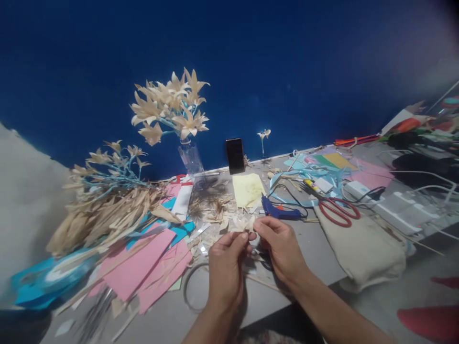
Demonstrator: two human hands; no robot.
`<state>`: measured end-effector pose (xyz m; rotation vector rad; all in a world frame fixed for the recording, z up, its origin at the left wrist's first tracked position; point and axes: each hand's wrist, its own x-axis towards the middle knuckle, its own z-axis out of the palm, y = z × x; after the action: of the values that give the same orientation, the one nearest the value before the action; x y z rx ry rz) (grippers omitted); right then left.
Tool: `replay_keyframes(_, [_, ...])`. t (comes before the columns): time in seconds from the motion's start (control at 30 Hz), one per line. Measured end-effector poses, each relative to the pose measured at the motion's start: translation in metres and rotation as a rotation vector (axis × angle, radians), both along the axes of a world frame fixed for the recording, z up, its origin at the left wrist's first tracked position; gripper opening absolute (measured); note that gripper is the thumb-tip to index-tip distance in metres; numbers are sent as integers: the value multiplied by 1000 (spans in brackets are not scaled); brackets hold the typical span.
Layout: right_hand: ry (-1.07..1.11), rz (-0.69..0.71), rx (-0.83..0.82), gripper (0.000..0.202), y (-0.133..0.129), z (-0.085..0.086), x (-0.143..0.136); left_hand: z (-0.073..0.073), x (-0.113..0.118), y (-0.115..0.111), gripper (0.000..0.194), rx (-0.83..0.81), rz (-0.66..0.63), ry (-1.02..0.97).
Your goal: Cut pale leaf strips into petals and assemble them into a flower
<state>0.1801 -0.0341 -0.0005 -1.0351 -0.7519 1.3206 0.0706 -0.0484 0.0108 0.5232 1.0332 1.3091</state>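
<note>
Over the front middle of the table, my left hand point(229, 260) is closed in a pinch around the lower part of a small cream flower point(241, 222) that looks made of dried husk. My right hand point(281, 246) pinches the flower's right side, thumb and forefinger together at a petal. Fingers hide the flower's base. Just beyond my right hand lies a blue glue gun point(281, 210). A pale yellow paper sheet point(247, 188) is behind the flower, with husk scraps point(215, 210) to its left.
Left: husk flowers in a clear bottle point(191, 160), dried husks point(114, 215), pink paper point(139, 263) and a ribbon roll point(68, 272). Right: red-handled scissors point(340, 212) on a beige cloth point(362, 243), and a power strip point(401, 210). A phone point(234, 156) leans against the blue wall.
</note>
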Motion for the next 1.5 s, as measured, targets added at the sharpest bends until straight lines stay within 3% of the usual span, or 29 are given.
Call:
replay_keyframes(0.3, [144,45,-27,21,-5,3,-13,-3,-6,-1,14,5,-15,-61])
replay_keyframes(0.73, [0,-42,0,22,-4,-8,-15,0,-9,-4,14,-26,6,-29])
replay_keyframes(0.93, [38,18,-4,23,-6,-11,-15,-3,-11,-1,14,-16,1,-26])
replay_keyframes(1.07, [-294,-15,176,18,-7,-6,2,-2,-15,-1,13,4,-27,-36])
replay_keyframes(1.2, [-734,-51,608,19,-2,6,22,-1,-16,-3,12,-1,-46,-57])
replay_keyframes(1.33, [-894,26,871,15,6,20,34,2,-15,-6,16,-31,-118,-126])
replay_keyframes(1.5, [-970,82,980,12,13,31,42,4,-13,-9,16,-65,-191,-199])
